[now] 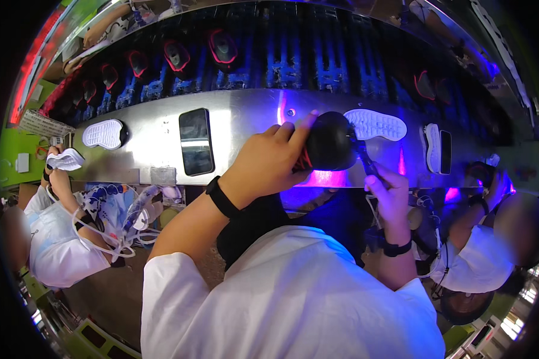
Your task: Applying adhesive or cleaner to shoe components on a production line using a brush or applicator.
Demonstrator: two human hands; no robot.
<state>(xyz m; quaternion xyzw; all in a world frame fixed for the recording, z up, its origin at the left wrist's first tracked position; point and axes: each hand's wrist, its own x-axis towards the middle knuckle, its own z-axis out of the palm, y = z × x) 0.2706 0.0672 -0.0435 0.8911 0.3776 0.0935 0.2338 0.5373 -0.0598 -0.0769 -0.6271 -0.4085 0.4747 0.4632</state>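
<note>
My left hand [269, 158] grips a black shoe upper [330, 142] with red at its edge, held over the front of the metal table. Between the fingers of my right hand [390, 192] is a dark-handled brush [368, 164]. Its head touches, or nearly touches, the right side of the upper; the bristles are hard to make out. Just behind the brush a white shoe sole [378, 124] lies on the table, tread pattern showing. To the left of my left hand lies a black smartphone [196, 142].
The metal table [153, 128] also carries a white sole [103, 134] far left, and another sole [432, 148] beside a phone [445, 152] at right. Behind runs a dark blue-lit conveyor [281, 54] with several red-edged uppers [223, 48]. Co-workers [66, 239] sit on both sides.
</note>
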